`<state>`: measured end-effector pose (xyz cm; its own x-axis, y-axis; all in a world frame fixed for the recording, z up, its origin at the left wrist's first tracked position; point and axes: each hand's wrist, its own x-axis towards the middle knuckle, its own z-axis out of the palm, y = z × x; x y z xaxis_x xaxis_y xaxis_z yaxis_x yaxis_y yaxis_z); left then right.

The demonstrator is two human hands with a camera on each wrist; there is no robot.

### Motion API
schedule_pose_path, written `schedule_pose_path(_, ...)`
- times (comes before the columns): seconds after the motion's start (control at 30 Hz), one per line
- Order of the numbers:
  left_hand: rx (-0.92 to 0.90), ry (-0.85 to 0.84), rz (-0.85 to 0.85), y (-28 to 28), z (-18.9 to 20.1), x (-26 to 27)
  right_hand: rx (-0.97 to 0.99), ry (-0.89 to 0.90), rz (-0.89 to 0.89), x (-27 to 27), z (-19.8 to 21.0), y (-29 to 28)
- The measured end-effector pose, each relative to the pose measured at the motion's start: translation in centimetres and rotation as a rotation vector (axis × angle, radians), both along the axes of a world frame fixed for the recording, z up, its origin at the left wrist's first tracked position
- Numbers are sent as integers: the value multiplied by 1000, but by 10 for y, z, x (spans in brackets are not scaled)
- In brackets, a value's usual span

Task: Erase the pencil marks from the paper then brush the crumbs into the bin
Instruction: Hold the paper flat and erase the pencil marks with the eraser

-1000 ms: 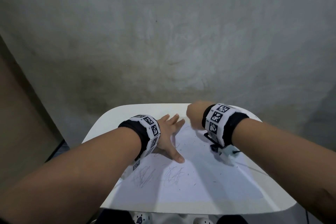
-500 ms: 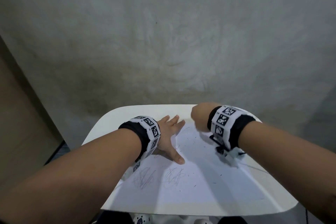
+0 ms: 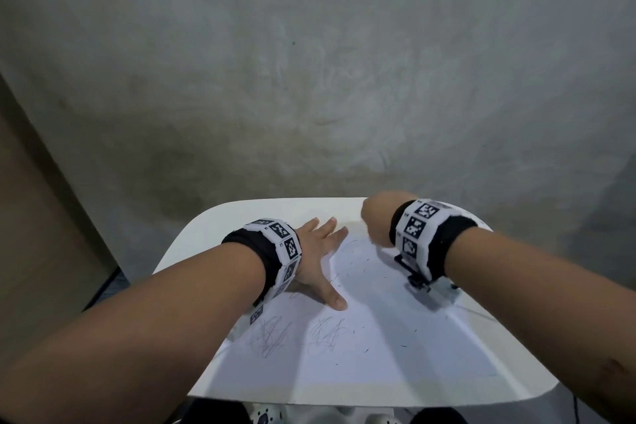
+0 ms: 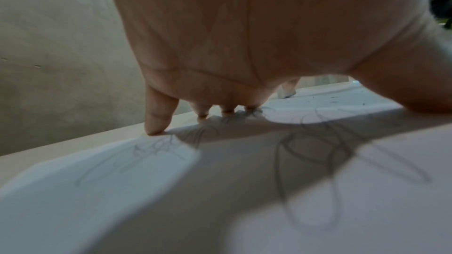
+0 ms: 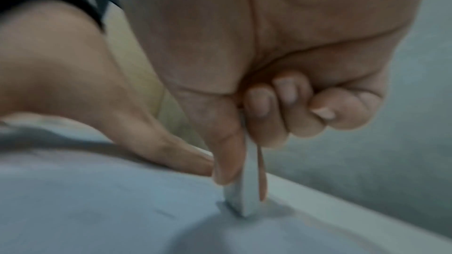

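A white sheet of paper (image 3: 361,355) lies on a small white table (image 3: 213,227). Grey pencil scribbles (image 3: 272,337) sit at its near left, and more pencil scribbles (image 4: 325,154) run under my left palm. Dark eraser crumbs (image 3: 364,269) are scattered over the middle. My left hand (image 3: 320,251) lies flat on the paper's far left part, fingers spread and pressing it down. My right hand (image 3: 377,217) is at the far edge of the sheet and pinches a white eraser (image 5: 244,196) between thumb and finger, its tip on the paper (image 5: 97,210). No bin is in view.
A grey plastered wall (image 3: 309,79) stands right behind the table. A brown panel (image 3: 31,251) is at the left. The table's far edge (image 5: 342,204) runs just past the eraser.
My right hand with the eraser has shifted to the right along the paper's far edge. The left hand has stayed pressed on the sheet.
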<state>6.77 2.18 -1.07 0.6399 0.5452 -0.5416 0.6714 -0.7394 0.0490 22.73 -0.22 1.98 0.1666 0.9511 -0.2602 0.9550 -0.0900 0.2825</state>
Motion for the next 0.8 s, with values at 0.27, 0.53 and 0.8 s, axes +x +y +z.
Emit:
schedule_pose_path(0.27,-8,19,0,0,1,1,-81,-46,7,-6,-17,24)
schedule_pose_path(0.53,-6,18,8,0,1,2,-103,18,59,-19,-8,23)
schedule_pose_path(0.8,-11,12,-3,-3,4,-2,-129,-43,44,-16,-6,30)
